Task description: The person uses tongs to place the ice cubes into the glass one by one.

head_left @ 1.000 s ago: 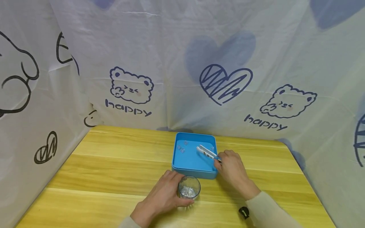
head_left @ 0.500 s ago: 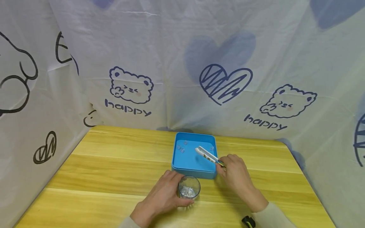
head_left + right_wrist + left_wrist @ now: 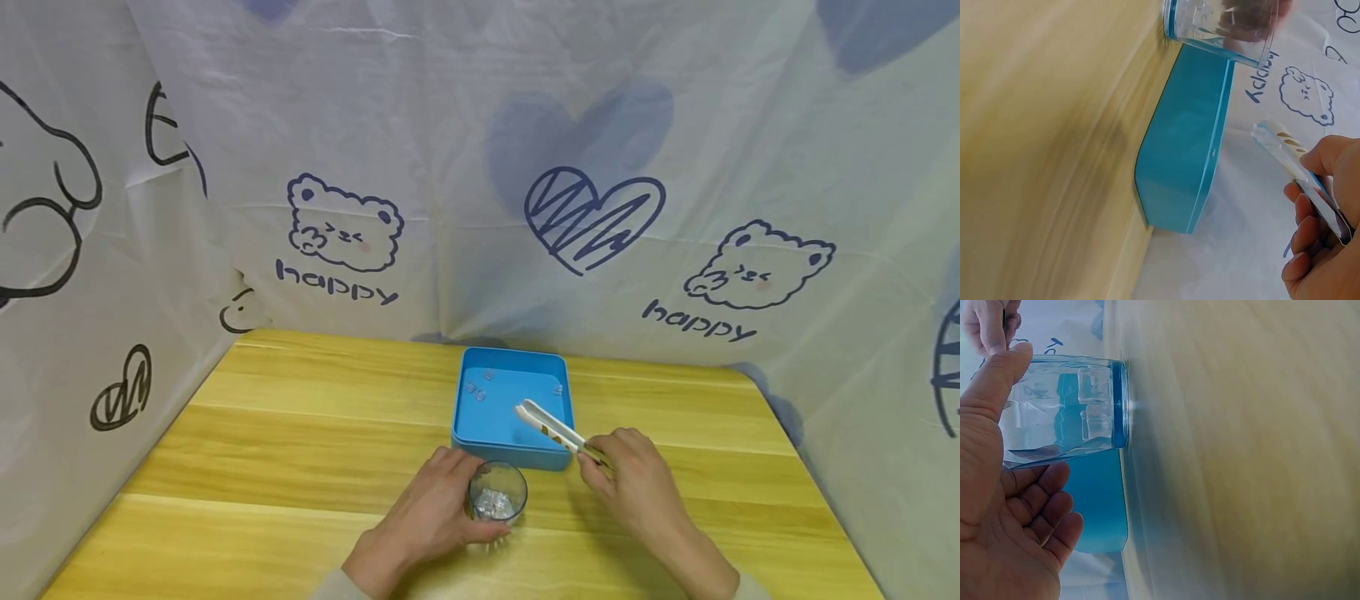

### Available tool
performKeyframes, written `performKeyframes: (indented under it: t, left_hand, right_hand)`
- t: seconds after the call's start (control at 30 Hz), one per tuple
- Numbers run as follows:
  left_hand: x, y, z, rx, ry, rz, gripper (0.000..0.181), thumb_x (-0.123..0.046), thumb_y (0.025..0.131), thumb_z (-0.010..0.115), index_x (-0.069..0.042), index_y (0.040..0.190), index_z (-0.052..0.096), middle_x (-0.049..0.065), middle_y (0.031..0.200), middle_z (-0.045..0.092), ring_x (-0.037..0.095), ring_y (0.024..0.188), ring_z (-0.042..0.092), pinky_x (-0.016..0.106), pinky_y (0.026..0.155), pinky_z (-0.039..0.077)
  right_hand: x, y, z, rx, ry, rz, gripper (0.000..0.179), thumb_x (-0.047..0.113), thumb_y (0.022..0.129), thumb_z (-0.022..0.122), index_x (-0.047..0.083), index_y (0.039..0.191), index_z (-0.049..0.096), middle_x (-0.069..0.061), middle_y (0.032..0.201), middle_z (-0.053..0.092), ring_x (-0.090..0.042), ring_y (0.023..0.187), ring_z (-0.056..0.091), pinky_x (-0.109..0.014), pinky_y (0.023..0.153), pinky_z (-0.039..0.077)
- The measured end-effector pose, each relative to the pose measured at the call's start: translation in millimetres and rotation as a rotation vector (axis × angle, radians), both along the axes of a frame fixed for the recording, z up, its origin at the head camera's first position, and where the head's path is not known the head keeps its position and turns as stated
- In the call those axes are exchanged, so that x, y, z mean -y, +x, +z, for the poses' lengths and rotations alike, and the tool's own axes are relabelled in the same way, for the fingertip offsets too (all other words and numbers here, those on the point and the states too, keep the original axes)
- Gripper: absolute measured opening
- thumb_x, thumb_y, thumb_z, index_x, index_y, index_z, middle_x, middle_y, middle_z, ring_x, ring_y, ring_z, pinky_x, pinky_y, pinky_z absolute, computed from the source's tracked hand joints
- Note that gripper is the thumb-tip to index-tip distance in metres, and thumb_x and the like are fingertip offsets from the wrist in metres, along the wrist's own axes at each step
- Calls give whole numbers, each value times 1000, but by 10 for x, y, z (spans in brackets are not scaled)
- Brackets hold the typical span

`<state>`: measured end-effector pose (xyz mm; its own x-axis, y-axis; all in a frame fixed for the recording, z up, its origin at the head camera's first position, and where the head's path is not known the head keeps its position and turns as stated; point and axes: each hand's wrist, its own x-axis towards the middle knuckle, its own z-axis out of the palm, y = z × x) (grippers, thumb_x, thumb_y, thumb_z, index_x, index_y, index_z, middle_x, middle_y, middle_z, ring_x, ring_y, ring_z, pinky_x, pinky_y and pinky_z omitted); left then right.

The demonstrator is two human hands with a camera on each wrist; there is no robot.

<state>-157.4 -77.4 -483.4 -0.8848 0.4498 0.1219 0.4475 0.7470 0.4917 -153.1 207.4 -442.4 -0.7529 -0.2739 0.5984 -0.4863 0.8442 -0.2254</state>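
Your left hand holds the clear, round tumbler between thumb and fingers; keep it upright. Your right hand grips white patterned tongs, apparently above the square blue box; squeeze evenly.

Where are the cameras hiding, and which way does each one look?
Head: on the person's head, facing forward and down at the blue box, glass and tongs; left hand and right hand show.
Left wrist: on that wrist, facing the glass side-on; left hand close, right hand in the top left corner.
Right wrist: on that wrist, facing the tongs and blue box; right hand close, left hand partly seen at the glass.
Both wrist views share the glass and blue box.
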Motion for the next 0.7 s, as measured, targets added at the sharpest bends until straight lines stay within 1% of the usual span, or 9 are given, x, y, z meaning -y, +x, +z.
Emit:
performKeyframes:
  t: [0.07, 0.17, 0.3, 0.43, 0.57, 0.7]
  left_hand:
    - [-3, -1, 2, -2, 0, 0, 87, -66, 78, 85, -9, 140, 61, 2, 135, 64, 18, 116, 54, 42, 106, 52]
    - [-6, -2, 6, -4, -2, 0, 87, -65, 78, 85, -9, 139, 61, 2, 134, 64, 18, 116, 54, 42, 106, 52]
    - [-4, -6, 3, -16, -11, 1, 85, -66, 78, 85, -9, 138, 62, 3, 134, 64, 18, 116, 54, 43, 107, 51]
    - [7, -5, 0, -62, -44, -2, 83, -68, 78, 83, -11, 136, 64, 2, 132, 65, 19, 116, 55, 45, 106, 51]
    - [16, -4, 14, -117, -66, -18, 85, -70, 78, 83, -15, 140, 63, 2, 136, 65, 19, 117, 56, 45, 104, 52]
    - [17, -7, 43, -125, -72, -29, 88, -69, 77, 83, -15, 143, 61, 2, 138, 65, 20, 118, 56, 45, 104, 52]
  right_hand:
    - [-32, 41, -5, -30, -9, 35, 14, 10, 81, 87, 9, 89, 75, 6, 78, 61, -6, 73, 49, -24, 60, 45]
    - [-71, 110, -22, -47, -11, 78, 16, 9, 79, 88, 9, 89, 75, 6, 80, 63, -4, 74, 49, -22, 59, 46]
    - [-93, 213, -50, -19, -15, 102, 19, 9, 78, 88, 11, 92, 76, 8, 83, 63, -2, 76, 50, -20, 60, 47]
    - [-94, 309, -78, 4, -31, 124, 23, 6, 77, 89, 13, 94, 76, 13, 86, 61, 0, 80, 50, -19, 63, 49]
    - [-82, 397, -112, 22, -35, 145, 24, 6, 77, 88, 18, 95, 75, 19, 87, 58, 2, 82, 49, -17, 66, 49]
    - [-87, 460, -150, 23, -25, 170, 26, 7, 76, 88, 20, 95, 75, 19, 88, 59, 4, 82, 50, -13, 68, 47]
